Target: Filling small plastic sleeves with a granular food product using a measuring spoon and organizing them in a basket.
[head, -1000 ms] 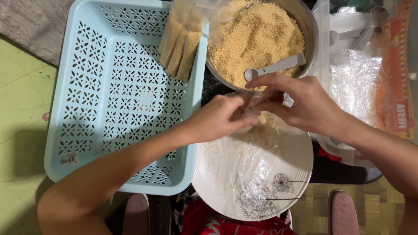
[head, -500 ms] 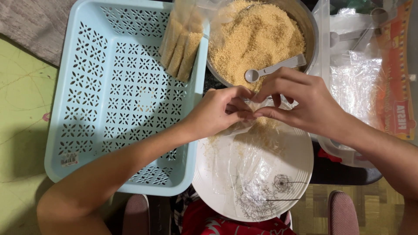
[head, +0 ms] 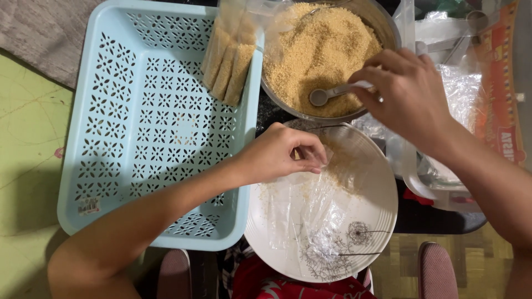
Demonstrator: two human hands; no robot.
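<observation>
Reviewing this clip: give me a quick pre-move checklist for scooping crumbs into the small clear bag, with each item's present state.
1. Right hand grips the spoon handle: ok.
2. Spoon bowl rests in the crumbs: ok.
3. Left hand holds the small clear bag over the plate: ok.
4. Bag mouth open: cannot tell.
5. Metal bowl close beside the plate: ok.
6. Basket has room beside the filled packets: ok.
</observation>
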